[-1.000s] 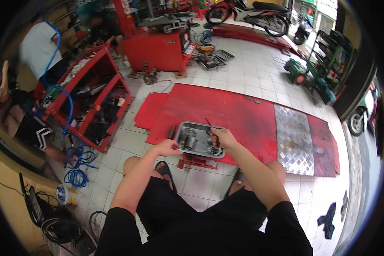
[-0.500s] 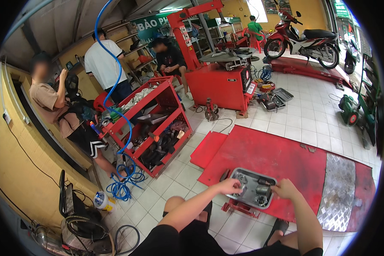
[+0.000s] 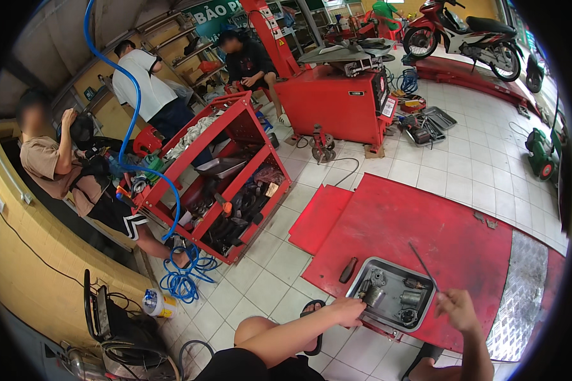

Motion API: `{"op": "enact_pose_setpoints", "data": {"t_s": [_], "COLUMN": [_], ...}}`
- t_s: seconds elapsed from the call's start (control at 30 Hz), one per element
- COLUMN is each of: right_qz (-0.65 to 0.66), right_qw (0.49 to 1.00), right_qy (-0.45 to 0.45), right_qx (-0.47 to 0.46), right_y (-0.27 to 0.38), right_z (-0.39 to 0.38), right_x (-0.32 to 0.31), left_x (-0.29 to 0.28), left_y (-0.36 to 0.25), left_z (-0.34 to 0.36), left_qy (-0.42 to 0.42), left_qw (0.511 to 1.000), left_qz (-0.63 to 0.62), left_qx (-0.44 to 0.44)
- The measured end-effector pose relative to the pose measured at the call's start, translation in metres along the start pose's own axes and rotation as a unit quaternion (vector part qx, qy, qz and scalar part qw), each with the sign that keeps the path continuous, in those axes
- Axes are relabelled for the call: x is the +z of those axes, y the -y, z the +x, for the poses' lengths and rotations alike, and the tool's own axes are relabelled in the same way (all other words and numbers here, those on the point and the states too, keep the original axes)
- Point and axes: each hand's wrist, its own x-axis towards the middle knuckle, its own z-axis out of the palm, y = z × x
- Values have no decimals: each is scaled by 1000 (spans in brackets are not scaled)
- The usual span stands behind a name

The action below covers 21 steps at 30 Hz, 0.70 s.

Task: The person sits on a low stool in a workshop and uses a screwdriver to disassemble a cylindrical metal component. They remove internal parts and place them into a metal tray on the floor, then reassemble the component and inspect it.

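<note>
A grey metal tray [image 3: 378, 319] of metal parts sits near the front edge of the red platform [image 3: 419, 216]. My left hand [image 3: 347, 311] is at the tray's near left corner, fingers curled; what they grip, if anything, is hidden. Just beyond them a silver cylinder [image 3: 375, 296] lies in the tray. Right of it are another metal cylinder [image 3: 412, 297] and a round part [image 3: 405, 315]. Beside the tray's right rim, my right hand [image 3: 456, 310] is closed on a long thin metal rod [image 3: 424, 263], which slants up and left. A dark tool handle [image 3: 348, 270] lies left of the tray.
A red tool cart [image 3: 260, 159] stands left, with a blue hose [image 3: 136, 108] hanging over it and coiled on the tiles. People stand and sit beyond. A red machine [image 3: 330, 105], a lifted motorbike [image 3: 470, 41] and a green compressor [image 3: 540, 154] stand farther off.
The rod now shows in my right hand, which was at the tray's right rim. My left hand has drawn back from over the parts to the near left corner. The view has shifted.
</note>
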Motion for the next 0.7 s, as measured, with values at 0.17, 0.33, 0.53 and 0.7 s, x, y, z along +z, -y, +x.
{"op": "enact_pose_setpoints", "data": {"t_s": [0.17, 0.33, 0.53, 0.7], "right_qz": [9, 77, 84, 111], "right_qw": [990, 987, 987, 982], "right_qy": [47, 83, 58, 43], "right_qx": [131, 112, 121, 147], "right_y": [-14, -5, -7, -13], "right_z": [7, -1, -11, -16], "right_x": [36, 45, 41, 35], "left_x": [-12, -20, -12, -17], "left_y": [-3, -6, -11, -24], "left_z": [-10, -12, -8, -3], "left_qy": [-1, 30, 31, 21], "left_qw": [1000, 999, 999, 999], "left_qz": [-1, 10, 35, 40], "left_qx": [3, -29, -11, 12]}}
